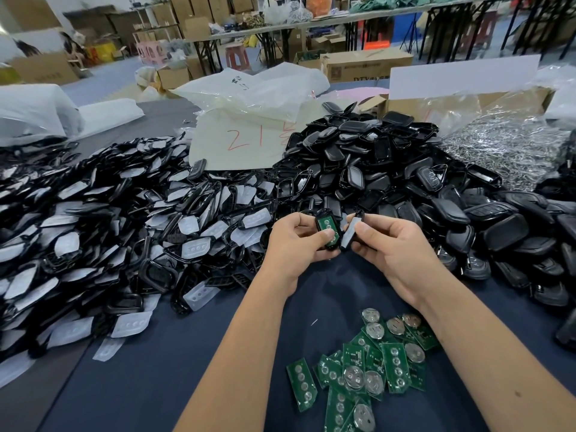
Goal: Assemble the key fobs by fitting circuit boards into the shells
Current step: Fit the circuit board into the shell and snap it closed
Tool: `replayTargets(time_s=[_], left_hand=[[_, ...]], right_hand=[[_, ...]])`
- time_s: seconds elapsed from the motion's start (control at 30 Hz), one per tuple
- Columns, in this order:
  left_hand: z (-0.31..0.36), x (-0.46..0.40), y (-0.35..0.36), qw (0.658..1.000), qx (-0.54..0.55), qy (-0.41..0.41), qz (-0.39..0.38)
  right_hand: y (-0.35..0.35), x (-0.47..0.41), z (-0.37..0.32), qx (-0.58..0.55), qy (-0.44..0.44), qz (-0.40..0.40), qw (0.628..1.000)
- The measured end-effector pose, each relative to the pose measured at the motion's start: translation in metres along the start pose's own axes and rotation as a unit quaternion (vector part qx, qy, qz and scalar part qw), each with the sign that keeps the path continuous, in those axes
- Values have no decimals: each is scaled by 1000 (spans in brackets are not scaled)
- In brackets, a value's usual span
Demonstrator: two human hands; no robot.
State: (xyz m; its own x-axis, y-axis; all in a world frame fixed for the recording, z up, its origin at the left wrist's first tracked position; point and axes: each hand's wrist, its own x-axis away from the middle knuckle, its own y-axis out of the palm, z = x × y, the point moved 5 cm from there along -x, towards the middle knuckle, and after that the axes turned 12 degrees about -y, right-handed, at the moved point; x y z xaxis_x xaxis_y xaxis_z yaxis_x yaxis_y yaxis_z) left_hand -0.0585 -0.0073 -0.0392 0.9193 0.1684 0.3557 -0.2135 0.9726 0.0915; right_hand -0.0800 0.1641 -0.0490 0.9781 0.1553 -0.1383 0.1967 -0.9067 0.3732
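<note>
Head view showed both hands raised over the dark surface (pixel 187 353). Left hand (pixel 293 241) gripped a black shell (pixel 327 230) with a green circuit board seated inside. Right hand (pixel 389 244) pinched a second shell half (pixel 350 233) just beside it. Loose circuit boards (pixel 367 366) lay near.

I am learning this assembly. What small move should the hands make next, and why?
Probably bring the right hand's white-padded black frame over the left hand's black shell and close it: the green board already sits inside, thumb pressing it.
</note>
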Motion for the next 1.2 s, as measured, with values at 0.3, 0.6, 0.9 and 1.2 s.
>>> replayTargets(time_s=[0.3, 0.6, 0.9, 1.2], left_hand=[[7, 11, 7, 988, -104, 107, 35], [10, 14, 21, 956, -212, 198, 41], [16, 24, 29, 910, -297, 281, 64], [18, 16, 17, 919, -309, 233, 73]], right_hand=[[-5, 1, -4, 134, -56, 17, 989], [-8, 0, -9, 150, -74, 45, 985], [-9, 0, -14, 155, -93, 53, 982], [-12, -4, -19, 241, -101, -41, 964]])
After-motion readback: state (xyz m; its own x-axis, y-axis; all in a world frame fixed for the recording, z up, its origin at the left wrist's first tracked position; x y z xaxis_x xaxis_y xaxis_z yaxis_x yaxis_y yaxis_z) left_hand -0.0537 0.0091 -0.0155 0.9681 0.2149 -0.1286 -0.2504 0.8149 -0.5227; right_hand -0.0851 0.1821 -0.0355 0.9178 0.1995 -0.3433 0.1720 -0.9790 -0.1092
